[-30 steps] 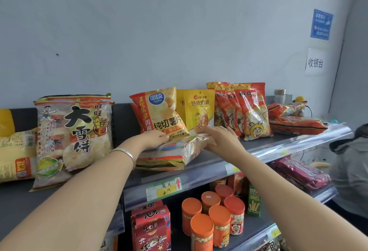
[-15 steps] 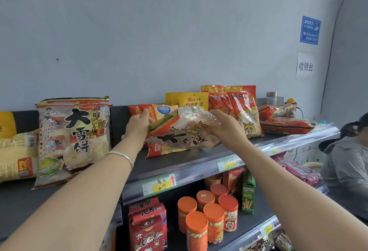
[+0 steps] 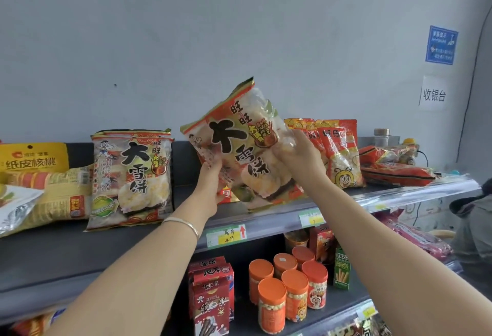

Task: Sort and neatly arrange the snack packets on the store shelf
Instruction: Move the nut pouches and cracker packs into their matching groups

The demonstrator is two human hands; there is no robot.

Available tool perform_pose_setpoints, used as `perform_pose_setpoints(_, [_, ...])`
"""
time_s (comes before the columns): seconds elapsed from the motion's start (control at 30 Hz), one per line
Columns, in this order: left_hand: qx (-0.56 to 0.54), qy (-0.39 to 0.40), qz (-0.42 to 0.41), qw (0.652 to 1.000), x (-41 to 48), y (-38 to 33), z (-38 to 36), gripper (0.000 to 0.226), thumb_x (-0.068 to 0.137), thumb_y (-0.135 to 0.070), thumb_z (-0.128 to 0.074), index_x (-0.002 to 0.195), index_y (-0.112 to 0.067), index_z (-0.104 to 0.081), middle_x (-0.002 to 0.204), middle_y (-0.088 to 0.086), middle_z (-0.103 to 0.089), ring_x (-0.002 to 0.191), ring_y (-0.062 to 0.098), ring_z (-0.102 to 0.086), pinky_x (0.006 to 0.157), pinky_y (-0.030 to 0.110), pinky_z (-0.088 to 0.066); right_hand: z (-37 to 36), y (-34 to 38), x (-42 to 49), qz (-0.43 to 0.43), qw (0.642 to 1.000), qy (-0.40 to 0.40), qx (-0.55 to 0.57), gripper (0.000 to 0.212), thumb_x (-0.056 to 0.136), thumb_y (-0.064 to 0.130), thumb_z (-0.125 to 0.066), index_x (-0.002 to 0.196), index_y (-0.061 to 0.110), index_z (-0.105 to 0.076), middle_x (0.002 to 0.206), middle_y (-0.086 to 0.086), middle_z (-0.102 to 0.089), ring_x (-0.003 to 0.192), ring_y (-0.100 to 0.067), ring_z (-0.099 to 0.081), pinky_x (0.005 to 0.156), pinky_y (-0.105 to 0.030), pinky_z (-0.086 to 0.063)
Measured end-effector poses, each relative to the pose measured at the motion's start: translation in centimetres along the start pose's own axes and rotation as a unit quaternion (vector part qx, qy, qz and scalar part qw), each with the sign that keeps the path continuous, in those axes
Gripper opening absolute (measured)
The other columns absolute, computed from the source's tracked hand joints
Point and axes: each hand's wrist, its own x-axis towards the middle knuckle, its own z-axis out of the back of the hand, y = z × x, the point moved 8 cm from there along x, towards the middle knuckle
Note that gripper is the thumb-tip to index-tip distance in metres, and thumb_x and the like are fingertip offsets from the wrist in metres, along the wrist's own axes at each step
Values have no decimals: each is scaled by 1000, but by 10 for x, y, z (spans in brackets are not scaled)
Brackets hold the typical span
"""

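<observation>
Both hands (image 3: 210,184) on the rice-cracker packet (image 3: 245,149), now raised upright off the shelf (image 3: 266,218).

A plain pale grey-blue wall (image 3: 213,29) fills the upper view — evenly lit, seemingly by daylight. At right hang a blue notice (image 3: 441,45) and a white paper sign (image 3: 434,94), beside a dark cable (image 3: 471,90) curving down the corner. Below run dark store shelves (image 3: 66,250) — two tiers with clear price rails.

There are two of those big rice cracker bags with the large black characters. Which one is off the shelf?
The tilted rice cracker bag gripped by the left hand and right hand. The other rice cracker bag stands on the shelf, untouched.
</observation>
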Motion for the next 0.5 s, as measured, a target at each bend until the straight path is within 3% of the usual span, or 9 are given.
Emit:
perform_pose_setpoints(0.07, [2,-10,-31,999,-5,-6,9,51,91,-52,-48,136,-30,-39,131,-1,-54,120,24,-50,91,42,-43,-9,-2,0,-34,992,7,121,53,87,38,-61,136,30,-41,124,2,-56,108,-21,-57,91,-45,-51])
perform_pose_setpoints(0.2, [30,-97,-146,984,-17,-41,49,57,89,-36,-60,139,-25,-35,135,-1,-50,126,20,-45,107,44,-32,-43,9,-3,-70,965,31,250,57,90,30,-61,141,27,-36,129,2,-52,113,-20,-55,92,-36,-48])
perform_pose_setpoints(0.33, [121,-136,-177,967,-25,-65,97,77,82,-34,-69,145,-21,-25,145,0,-40,133,21,-36,109,41,-28,-102,36,-8,-84,956,115,257,66,91,27,-62,147,20,-27,139,-3,-45,122,-22,-49,96,-35,-46])
perform_pose_setpoints(0.43, [156,-193,-176,953,-33,-79,145,82,83,-32,-69,148,-22,-18,151,1,-31,138,22,-29,110,41,-25,-152,64,-16,-59,948,181,254,52,82,21,-74,125,21,-45,114,3,-57,97,-9,-57,75,-20,-49])
perform_pose_setpoints(0.5, [157,-213,-182,947,-33,-87,175,86,82,-31,-70,148,-24,-16,152,0,-29,140,22,-27,111,43,-25,-182,81,-15,-49,950,196,236,68,77,24,-78,132,20,-39,126,-3,-55,108,-17,-57,86,-32,-53])
